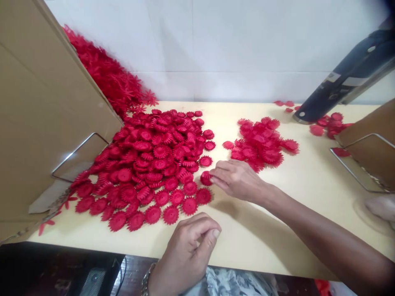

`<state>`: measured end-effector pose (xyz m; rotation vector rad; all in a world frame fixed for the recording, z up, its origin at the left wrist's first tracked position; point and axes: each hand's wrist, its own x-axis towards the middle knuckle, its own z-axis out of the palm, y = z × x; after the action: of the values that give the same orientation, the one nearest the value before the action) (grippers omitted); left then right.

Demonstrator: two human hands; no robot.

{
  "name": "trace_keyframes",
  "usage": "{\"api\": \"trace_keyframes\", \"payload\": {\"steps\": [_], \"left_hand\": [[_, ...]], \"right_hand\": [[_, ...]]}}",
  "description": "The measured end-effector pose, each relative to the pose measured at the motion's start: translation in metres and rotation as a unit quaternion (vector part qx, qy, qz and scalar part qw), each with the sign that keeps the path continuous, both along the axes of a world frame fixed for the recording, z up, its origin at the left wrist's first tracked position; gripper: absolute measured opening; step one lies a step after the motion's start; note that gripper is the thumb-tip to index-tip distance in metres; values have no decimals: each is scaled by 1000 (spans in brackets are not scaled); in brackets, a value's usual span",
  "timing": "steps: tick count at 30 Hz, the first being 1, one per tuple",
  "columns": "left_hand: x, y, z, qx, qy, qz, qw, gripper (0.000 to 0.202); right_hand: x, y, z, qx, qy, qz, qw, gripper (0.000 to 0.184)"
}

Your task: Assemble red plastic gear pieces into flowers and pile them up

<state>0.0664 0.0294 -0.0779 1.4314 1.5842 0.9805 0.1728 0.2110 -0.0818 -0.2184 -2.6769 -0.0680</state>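
- The right hand [237, 179] is laid low over the desk [308, 181], fingers stretched out and slack, closed on nothing.
- A single red toothed disc [205, 178] is touched by its fingertips; the disc lies flat on the desk just left of those fingertips, at the right edge of the big heap [151, 168] of the same discs.
- A smaller heap [262, 144] is seen just beyond the right hand, apart from the big one, with bare desk between them.
- The left hand [188, 246] is held at the near edge of the desk, curled into a loose fist with the thumb laid against the forefinger; whether anything is pinched inside cannot be told.
- The nearest discs of the big heap lie just beyond the left hand's knuckles, not touched.
- A cardboard box [46, 123] is propped at the left of the big heap.
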Motion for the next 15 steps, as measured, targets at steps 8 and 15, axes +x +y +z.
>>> {"api": "trace_keyframes", "payload": {"steps": [8,15], "left_hand": [[0,3,-1,0,-11,1,1000,20],[-1,4,0,3,-18,12,1000,19]], "right_hand": [[1,-1,0,-74,-35,-4,997,23],[0,-2,-1,-122,-25,-11,992,20]]}}
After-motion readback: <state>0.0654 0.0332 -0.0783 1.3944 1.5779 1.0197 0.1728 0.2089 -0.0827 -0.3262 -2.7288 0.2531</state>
